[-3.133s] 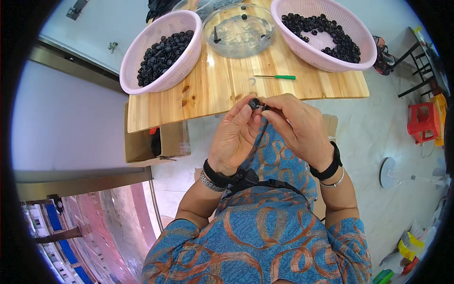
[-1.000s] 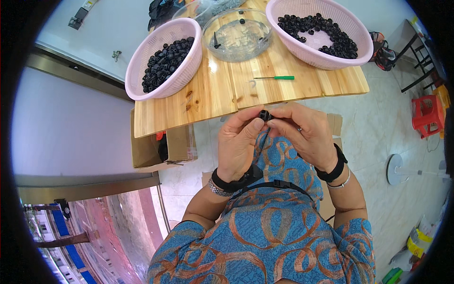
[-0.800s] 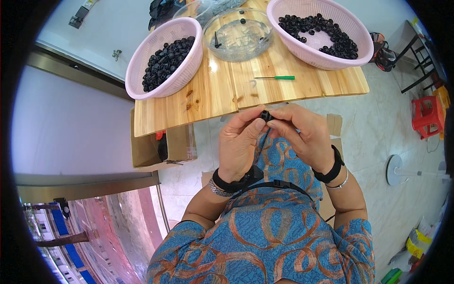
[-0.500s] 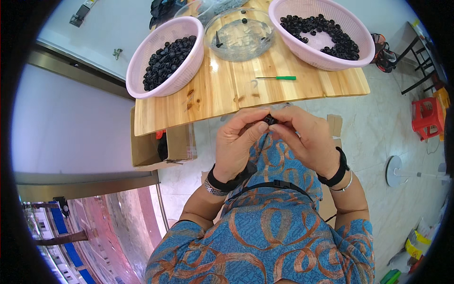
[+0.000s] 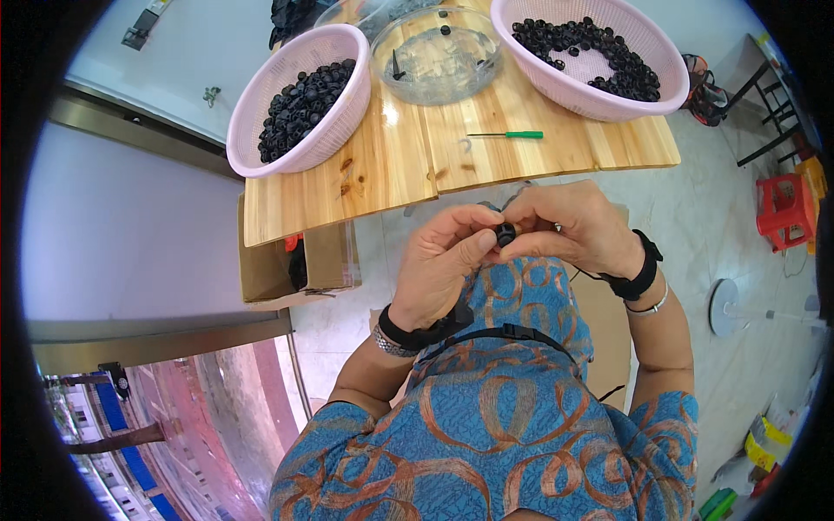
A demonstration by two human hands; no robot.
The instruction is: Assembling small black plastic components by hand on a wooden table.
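Observation:
Between my two hands, above my lap and just off the table's near edge, is a small round black plastic part (image 5: 506, 234). My left hand (image 5: 450, 253) pinches it from the left with thumb and fingertips. From the other side, my right hand (image 5: 573, 227) closes thumb and forefinger on it. Many similar black parts fill the left pink basket (image 5: 354, 113), heaped together. A looser layer of them lies in the right pink basket (image 5: 573, 97). On the table, a thin screwdriver with a green handle (image 5: 524, 135) lies beyond my hands.
A clear round plastic tray (image 5: 434, 94) with small pieces stands between the baskets on the wooden table (image 5: 391, 174). Under the table's left side sits an open cardboard box (image 5: 330, 260). A red stool (image 5: 784, 211) and a white round stand base (image 5: 723, 307) are at right.
My right hand has turned and shifted slightly right, its wrist farther out. The black part now shows more of its round side, a little lower and to the right.

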